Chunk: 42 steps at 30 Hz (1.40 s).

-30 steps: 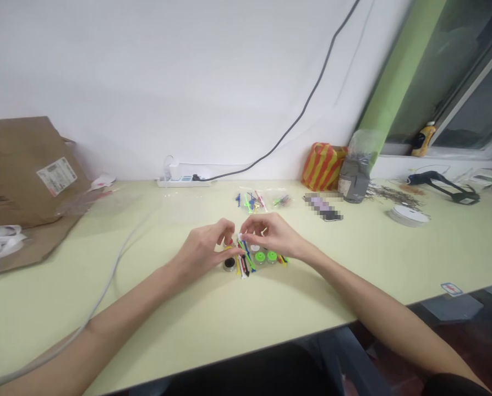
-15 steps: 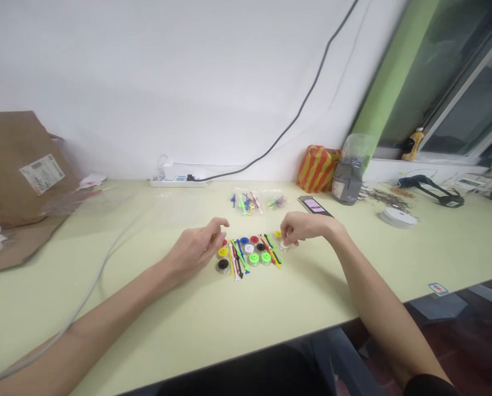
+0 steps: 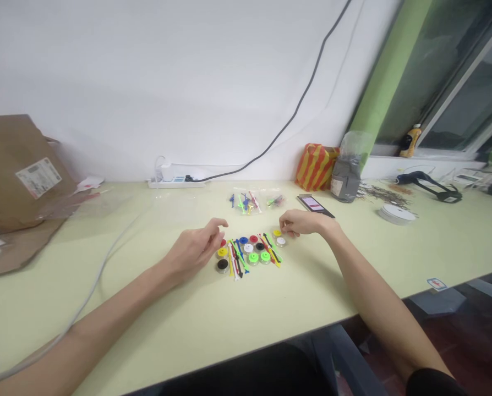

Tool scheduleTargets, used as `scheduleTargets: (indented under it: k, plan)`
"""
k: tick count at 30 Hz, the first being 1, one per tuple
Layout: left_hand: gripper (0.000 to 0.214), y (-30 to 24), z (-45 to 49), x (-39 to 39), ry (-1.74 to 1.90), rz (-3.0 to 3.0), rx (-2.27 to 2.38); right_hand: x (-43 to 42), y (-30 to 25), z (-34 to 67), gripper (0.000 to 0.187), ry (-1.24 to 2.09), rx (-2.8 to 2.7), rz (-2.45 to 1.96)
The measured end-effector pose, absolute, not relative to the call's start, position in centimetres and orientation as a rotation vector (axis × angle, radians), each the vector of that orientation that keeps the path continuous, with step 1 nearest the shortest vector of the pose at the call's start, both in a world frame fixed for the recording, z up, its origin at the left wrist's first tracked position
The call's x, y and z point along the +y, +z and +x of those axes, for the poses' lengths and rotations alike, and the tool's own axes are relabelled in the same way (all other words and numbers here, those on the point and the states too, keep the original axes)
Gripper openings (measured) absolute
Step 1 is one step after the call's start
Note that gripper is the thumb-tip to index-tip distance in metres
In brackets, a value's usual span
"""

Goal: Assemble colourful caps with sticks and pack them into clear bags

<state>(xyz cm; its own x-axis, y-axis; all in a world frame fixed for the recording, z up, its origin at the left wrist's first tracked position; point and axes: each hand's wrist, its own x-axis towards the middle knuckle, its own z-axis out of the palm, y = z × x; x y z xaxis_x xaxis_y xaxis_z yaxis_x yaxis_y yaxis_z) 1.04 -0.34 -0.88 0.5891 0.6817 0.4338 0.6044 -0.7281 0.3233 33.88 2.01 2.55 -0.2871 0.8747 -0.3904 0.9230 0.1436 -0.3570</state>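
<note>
A cluster of small coloured discs [image 3: 252,250] and thin coloured plastic sticks [image 3: 238,258] lies on the pale yellow table [image 3: 229,324]. My left hand [image 3: 194,248] rests at the cluster's left edge, fingers loosely curled and apart, index arched over a yellow disc [image 3: 222,252], holding nothing. My right hand [image 3: 301,223] hovers at the cluster's right edge with its fingers curled in and nothing visible in them. A white disc [image 3: 281,241] lies just below its fingertips, apart from them.
Small clear bags of coloured sticks [image 3: 246,202] lie behind the cluster, with a phone [image 3: 314,204] to their right. A power strip [image 3: 174,180], a striped bag [image 3: 316,166], a grey jar [image 3: 345,179] line the wall. A grey cable [image 3: 105,264] and brown paper bag [image 3: 18,176] are at left.
My hands, together over the cluster a second ago, have parted. The right hand went right, set a white disc down at the cluster's edge and lifted off it. The left hand stayed.
</note>
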Motion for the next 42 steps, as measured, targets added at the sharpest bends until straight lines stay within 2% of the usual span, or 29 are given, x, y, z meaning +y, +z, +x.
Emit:
scheduleTargets:
  k: [20,27,42]
  plan:
    - [0.03,-0.7,1.0,-0.4,0.765,2.65,1.109,1.8,2.8,33.9,0.006,-0.874,2.306,1.762]
    - [0.031,-0.7,1.1,-0.5,0.725,2.627,1.138,1.7,3.0,34.0,0.025,-1.026,2.162,1.701]
    - [0.029,-1.0,0.8,-0.3,0.753,2.658,1.109,1.9,2.2,33.7,0.015,-1.041,2.265,1.707]
